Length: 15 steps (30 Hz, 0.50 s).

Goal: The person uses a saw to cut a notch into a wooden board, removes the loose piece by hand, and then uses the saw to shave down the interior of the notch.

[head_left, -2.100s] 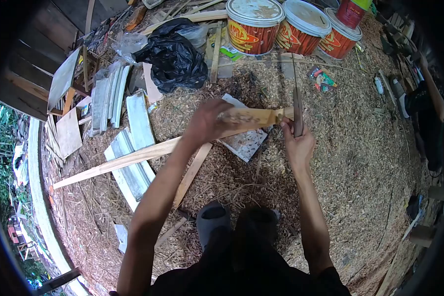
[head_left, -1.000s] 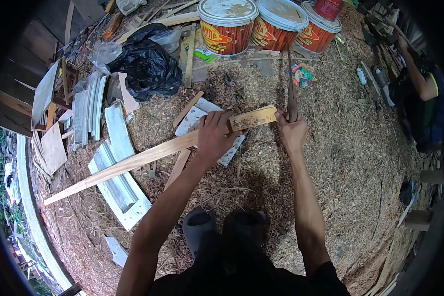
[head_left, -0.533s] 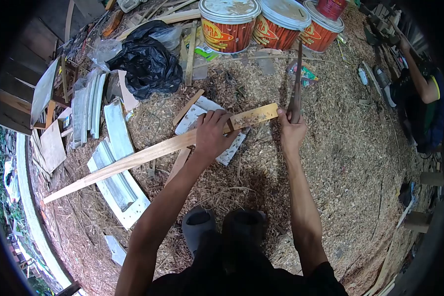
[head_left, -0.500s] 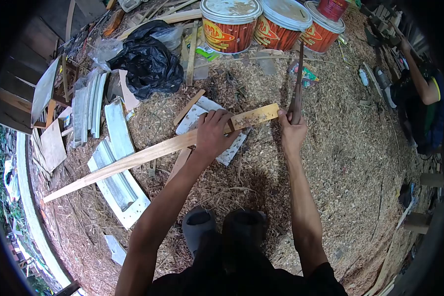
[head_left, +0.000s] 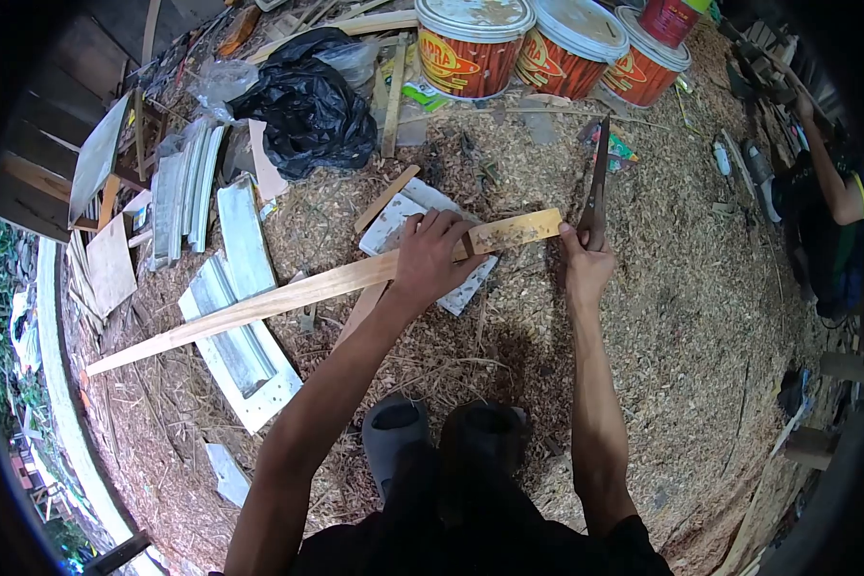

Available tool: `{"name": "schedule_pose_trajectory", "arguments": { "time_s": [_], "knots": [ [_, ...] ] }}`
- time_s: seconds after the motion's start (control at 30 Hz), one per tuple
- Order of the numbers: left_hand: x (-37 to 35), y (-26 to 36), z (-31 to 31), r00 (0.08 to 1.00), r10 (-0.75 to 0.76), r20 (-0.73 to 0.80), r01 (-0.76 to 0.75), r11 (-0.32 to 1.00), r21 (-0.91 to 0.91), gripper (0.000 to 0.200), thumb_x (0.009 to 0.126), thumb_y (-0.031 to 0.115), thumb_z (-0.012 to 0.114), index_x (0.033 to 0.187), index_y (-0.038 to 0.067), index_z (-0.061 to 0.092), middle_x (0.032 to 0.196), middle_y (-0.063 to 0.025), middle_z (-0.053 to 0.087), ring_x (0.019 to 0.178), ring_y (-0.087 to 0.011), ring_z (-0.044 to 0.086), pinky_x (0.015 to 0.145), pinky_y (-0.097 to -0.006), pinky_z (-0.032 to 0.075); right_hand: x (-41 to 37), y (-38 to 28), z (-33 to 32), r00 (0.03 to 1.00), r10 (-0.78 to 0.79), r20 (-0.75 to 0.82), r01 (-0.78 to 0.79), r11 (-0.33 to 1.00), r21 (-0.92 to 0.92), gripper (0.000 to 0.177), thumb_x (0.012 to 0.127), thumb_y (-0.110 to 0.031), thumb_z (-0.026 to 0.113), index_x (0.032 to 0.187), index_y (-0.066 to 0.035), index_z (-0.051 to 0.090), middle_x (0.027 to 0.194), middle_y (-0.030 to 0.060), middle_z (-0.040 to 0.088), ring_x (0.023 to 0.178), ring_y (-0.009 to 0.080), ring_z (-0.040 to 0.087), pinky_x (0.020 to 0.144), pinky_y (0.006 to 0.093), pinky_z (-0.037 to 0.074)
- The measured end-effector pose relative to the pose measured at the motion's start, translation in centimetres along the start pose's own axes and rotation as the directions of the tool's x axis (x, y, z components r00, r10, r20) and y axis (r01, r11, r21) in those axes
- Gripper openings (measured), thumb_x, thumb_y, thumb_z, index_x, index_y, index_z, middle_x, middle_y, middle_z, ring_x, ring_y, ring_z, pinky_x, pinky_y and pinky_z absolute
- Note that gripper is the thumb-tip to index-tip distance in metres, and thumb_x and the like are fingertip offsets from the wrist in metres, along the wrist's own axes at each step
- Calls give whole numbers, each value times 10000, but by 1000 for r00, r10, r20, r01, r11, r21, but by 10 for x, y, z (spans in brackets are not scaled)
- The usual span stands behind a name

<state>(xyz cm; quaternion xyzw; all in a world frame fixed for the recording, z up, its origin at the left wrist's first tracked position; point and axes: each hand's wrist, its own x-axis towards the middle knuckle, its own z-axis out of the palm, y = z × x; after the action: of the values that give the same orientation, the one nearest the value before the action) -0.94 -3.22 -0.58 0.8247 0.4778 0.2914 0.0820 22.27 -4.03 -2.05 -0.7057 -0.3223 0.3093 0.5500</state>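
My left hand is closed over a long pale wooden plank, near its right-hand end. The plank runs down to the left, and its near end has a yellower, stained face. In my right hand is a handsaw, its dark tapering blade pointing up and away. My right thumb and fingertips are right at the plank's end. Beneath the plank by my left hand lies a white speckled block, with a short wooden strip beside it.
Wood shavings cover the ground. Lidded paint buckets line the back, near a black plastic bag. White moulded panels lie at left under the plank. Another person is at far right. My sandals are below.
The view has shifted, so the surroundings appear slightly further right. The saw leans a little more to the right in my right hand. Both hands keep their holds.
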Motion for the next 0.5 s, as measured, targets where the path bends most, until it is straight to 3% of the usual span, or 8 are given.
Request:
{"name": "schedule_pose_trajectory", "arguments": {
  "time_s": [0.13,0.4,0.5],
  "knots": [
    [2,-2,1,1000,23,-10,-23,1000,1,433,697,346,770,1006,69,646,996,-57,581,965,-221,539,835,-389,368,2,1,1,1000,-28,5,28,998,57,289,771,-197,766,699,-65,519,623,-46,463,570,67,382,526,239,330],
    [0,-4,3,999,52,-7,-52,998,-30,423,709,328,761,1012,58,642,985,-67,579,942,-231,543,820,-374,369,-2,-12,-7,995,-67,68,76,989,-127,299,771,-206,765,700,-67,510,620,-34,469,574,75,396,534,241,344],
    [1,-6,4,997,73,2,-73,997,-38,432,719,317,754,1029,44,629,991,-77,575,941,-238,542,814,-383,371,0,-10,-5,993,-101,59,106,990,-90,295,773,-207,762,713,-63,511,621,-28,476,575,77,401,533,248,348]
  ]
}}
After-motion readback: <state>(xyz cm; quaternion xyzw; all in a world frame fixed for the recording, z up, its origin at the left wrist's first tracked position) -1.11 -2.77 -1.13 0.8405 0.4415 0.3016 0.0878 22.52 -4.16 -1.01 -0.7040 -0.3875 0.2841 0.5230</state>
